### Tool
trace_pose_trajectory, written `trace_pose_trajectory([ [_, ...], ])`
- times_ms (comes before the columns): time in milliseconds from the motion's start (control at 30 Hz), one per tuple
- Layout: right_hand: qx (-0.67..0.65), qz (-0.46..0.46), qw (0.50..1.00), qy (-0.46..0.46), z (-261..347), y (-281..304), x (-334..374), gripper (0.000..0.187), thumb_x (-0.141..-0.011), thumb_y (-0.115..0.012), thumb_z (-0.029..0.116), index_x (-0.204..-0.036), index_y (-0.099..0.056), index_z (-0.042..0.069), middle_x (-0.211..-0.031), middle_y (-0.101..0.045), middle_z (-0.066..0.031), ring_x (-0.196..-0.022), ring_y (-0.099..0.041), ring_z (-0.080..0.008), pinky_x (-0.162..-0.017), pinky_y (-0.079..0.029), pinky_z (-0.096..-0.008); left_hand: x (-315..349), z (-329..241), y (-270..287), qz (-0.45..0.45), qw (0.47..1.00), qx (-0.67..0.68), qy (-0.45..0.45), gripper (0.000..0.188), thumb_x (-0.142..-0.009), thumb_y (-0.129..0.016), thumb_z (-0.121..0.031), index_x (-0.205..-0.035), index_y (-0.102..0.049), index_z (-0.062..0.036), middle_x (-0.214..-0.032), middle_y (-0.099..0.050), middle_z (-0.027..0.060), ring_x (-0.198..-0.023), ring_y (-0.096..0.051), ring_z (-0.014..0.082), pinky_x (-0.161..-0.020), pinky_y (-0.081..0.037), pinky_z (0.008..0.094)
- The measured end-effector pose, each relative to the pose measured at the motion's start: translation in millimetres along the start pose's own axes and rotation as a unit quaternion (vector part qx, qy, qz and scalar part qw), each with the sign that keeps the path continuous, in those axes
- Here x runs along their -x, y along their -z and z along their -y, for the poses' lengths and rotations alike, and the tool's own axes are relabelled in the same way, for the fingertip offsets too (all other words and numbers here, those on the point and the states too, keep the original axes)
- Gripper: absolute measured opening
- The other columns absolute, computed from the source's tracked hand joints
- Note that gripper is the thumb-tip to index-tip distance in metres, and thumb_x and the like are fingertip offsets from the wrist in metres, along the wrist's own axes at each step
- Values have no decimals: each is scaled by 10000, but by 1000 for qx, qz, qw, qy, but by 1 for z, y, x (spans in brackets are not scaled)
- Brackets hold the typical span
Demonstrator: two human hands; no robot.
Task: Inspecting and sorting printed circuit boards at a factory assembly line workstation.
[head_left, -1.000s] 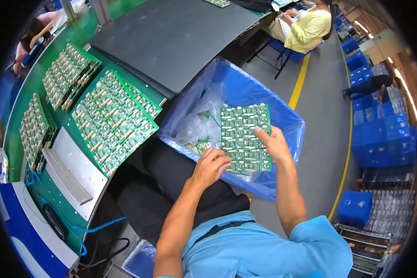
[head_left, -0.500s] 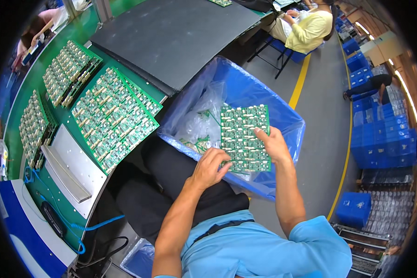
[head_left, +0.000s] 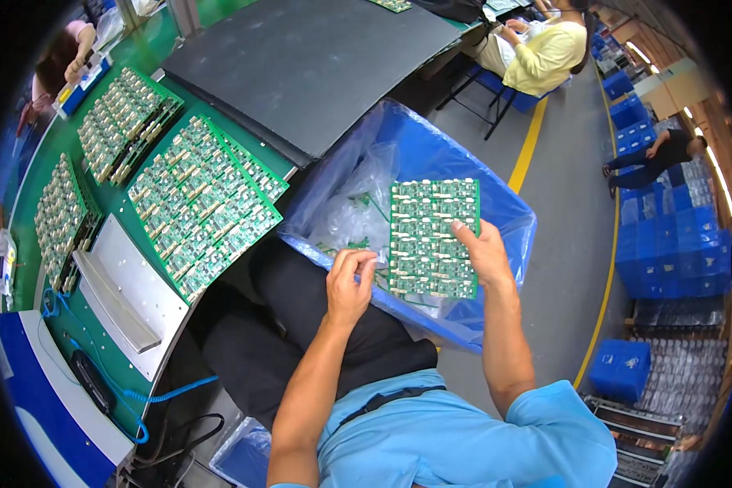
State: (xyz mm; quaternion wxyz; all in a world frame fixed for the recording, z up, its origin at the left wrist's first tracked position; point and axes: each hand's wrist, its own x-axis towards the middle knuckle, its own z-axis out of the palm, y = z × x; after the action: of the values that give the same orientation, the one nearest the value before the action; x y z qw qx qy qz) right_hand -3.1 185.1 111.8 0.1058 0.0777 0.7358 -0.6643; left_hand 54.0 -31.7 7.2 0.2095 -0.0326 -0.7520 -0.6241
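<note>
My right hand [head_left: 486,252] grips the right edge of a green circuit board panel [head_left: 433,240], thumb on its face. The panel is held above a blue bin [head_left: 496,199] lined with clear plastic. Just left of the panel, and apart from it, is my left hand [head_left: 350,285]. Its fingers are drawn together in a pinch, with a tiny pale bit at the tips that I cannot make out. Inside the bin, green board scraps [head_left: 358,244] lie among crumpled clear plastic [head_left: 346,211].
Stacked board panels [head_left: 203,203] lie on the green bench [head_left: 28,220] at left, beside a pale metal fixture [head_left: 122,301]. A black mat [head_left: 301,73] covers the far bench. One seated person [head_left: 545,57] works ahead; another [head_left: 667,153] stands near blue crates [head_left: 667,252] at right.
My left hand has moved left, off the panel's lower left edge. The panel has shifted slightly up and right in my right hand. The person near the crates has straightened up.
</note>
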Motion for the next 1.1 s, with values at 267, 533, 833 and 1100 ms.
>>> trace_pose_trajectory([
  [267, -3, 5, 1000, -10, 7, 1, 2, 267, -954, -597, 143, -1144, -628, -42, -1034, -691, -89, -864, -651, -137, -775, -527, -290, -3, -2, -2, 41, 997, -39, -49, 150, -775, -734, 4, -913, -695, -38, -886, -637, 106, -796, -625, 290, -721, -505, 369],
  [533, 172, -14, 982, 71, 12, -8, 12, 242, -946, -598, 126, -1110, -654, -43, -1011, -696, -65, -886, -609, -106, -790, -498, -284, -1, 0, -7, 74, 994, -78, -29, 121, -773, -769, -54, -843, -673, -33, -793, -630, 88, -701, -608, 240, -640, -496, 345],
  [833, 233, -25, 964, 128, 27, -24, 28, 218, -923, -623, 115, -1076, -657, -35, -937, -709, -48, -833, -609, -96, -750, -499, -283, -6, -5, -15, 71, 991, -74, 91, 110, -774, -707, -84, -815, -614, -43, -784, -605, 94, -722, -613, 266, -668, -499, 384],
  [1100, 258, -72, 948, 171, 13, -24, 23, 230, -936, -606, 116, -1104, -643, -37, -948, -718, -80, -841, -627, -120, -772, -505, -295, -3, 6, -20, 48, 988, -137, 47, 131, -756, -697, -92, -804, -585, -45, -804, -591, 114, -754, -608, 294, -708, -496, 415],
])
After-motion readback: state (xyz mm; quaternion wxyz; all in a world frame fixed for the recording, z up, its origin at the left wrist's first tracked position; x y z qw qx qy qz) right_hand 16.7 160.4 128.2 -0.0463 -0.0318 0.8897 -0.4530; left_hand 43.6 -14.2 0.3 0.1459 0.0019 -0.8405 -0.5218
